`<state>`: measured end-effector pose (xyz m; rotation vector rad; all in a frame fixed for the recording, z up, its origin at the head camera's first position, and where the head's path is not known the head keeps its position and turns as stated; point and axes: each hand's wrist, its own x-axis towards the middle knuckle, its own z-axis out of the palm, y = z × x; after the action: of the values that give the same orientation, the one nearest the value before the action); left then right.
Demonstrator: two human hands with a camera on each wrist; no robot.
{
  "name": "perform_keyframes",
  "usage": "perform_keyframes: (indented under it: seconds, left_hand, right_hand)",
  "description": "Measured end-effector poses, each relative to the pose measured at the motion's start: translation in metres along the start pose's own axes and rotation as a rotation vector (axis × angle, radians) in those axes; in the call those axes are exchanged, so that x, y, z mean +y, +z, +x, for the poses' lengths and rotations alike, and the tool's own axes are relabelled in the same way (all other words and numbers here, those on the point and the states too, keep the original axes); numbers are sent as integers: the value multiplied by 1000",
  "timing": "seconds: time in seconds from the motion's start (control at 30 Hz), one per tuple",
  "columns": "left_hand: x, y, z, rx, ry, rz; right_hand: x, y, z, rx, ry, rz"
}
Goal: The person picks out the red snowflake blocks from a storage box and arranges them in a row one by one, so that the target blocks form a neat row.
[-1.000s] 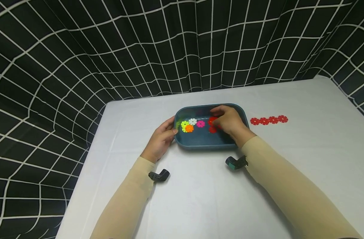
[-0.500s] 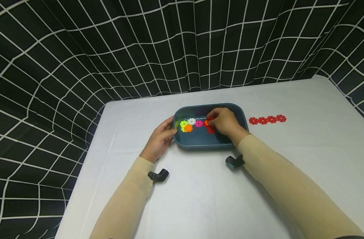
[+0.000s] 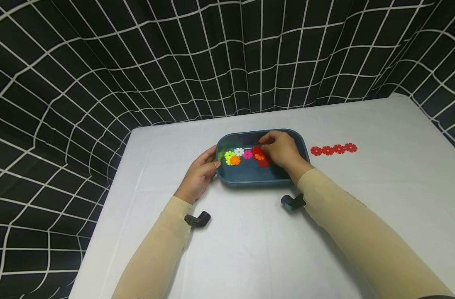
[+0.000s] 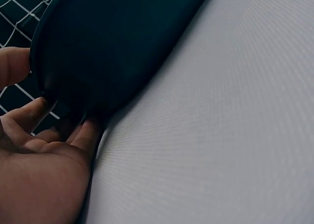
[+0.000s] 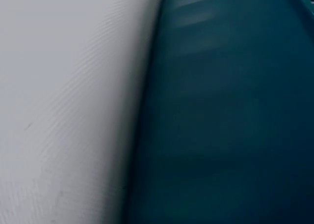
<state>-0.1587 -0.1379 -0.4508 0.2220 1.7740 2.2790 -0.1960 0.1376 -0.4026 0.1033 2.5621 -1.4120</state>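
A dark blue-green plastic tray (image 3: 257, 182) lies on the white table. My left hand (image 3: 199, 174) grips its left end, thumb at the rim; the left wrist view shows fingers (image 4: 86, 135) against the outer wall. Inside the tray are yellow discs (image 3: 229, 155), an orange disc (image 3: 235, 160), a white disc (image 3: 238, 152) and a pink disc (image 3: 248, 154), notched like flowers. My right hand (image 3: 281, 151) reaches in from the right, fingertips right at red discs (image 3: 263, 163) and a second orange disc (image 3: 260, 156). Whether it pinches one, I cannot tell. Only the tray and cloth show in the right wrist view.
Several red discs (image 3: 327, 150) joined in a row lie on the white tablecloth (image 3: 231, 241), right of the tray. A dark curtain (image 3: 197, 62) with a white grid hangs behind the table. Small black cameras (image 3: 198, 219) sit on both wrists.
My right fingers shifted left with an orange disc among the red ones, then drew slightly back, leaving it and red discs more exposed. My left hand stays on the tray.
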Motion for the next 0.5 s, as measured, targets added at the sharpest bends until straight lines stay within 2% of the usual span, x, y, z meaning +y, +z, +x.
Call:
perform_keyframes:
  seconds: [0.23,0.5]
  left_hand:
    - [0,-1,0,-1,-3,-3]
    - [-1,0,1,-2,5,8]
  right_hand:
    - [1,4,2,-64,-63,-57]
    - [-19,14,7,-87,2,-112]
